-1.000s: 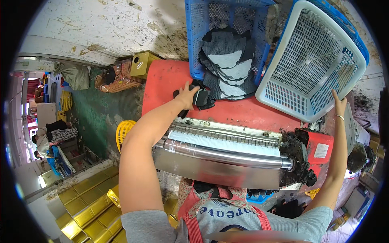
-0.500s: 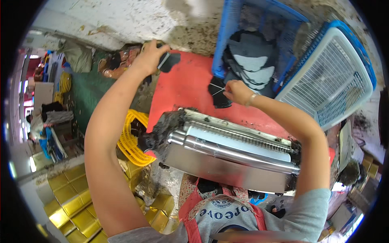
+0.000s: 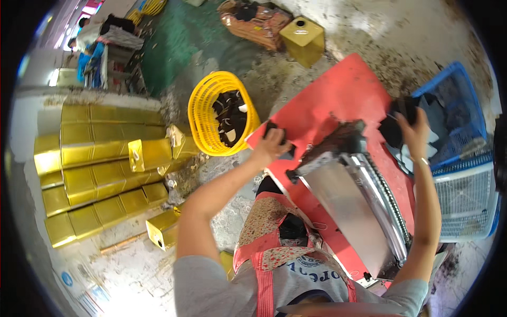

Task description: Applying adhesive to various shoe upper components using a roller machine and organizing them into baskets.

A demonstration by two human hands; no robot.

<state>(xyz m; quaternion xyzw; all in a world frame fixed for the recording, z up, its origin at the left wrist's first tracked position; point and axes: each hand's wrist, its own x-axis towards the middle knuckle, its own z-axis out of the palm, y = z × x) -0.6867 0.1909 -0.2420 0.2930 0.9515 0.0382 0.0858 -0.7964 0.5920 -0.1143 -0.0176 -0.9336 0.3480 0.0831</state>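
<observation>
My left hand (image 3: 272, 147) is closed on dark flat cut pieces (image 3: 288, 150) at the left corner of the red tabletop (image 3: 338, 87), beside the yellow basket (image 3: 199, 124). My right hand (image 3: 415, 134) is closed at the edge of a stack of black flat pieces (image 3: 392, 132), in front of the blue crate (image 3: 478, 113). That hand is smeared by motion and hides part of the stack. Grey pieces (image 3: 437, 124) lie against the crate beyond it. Between my arms stands a roller machine (image 3: 374, 195) with a smooth metal plate (image 3: 343, 208) on my side.
Dark scraps fill part of the yellow basket. A pale blue plastic basket (image 3: 465, 206) leans at the right. Gold tins (image 3: 100, 174) are stacked at the left, with a lone tin (image 3: 303, 39) and an orange sack (image 3: 253, 24) at the back. A person (image 3: 87, 34) is far off.
My view has swung left. My left hand has come from the far left corner toward the yellow basket, holding dark material. My right hand has stayed by the crate and now grips the black stack.
</observation>
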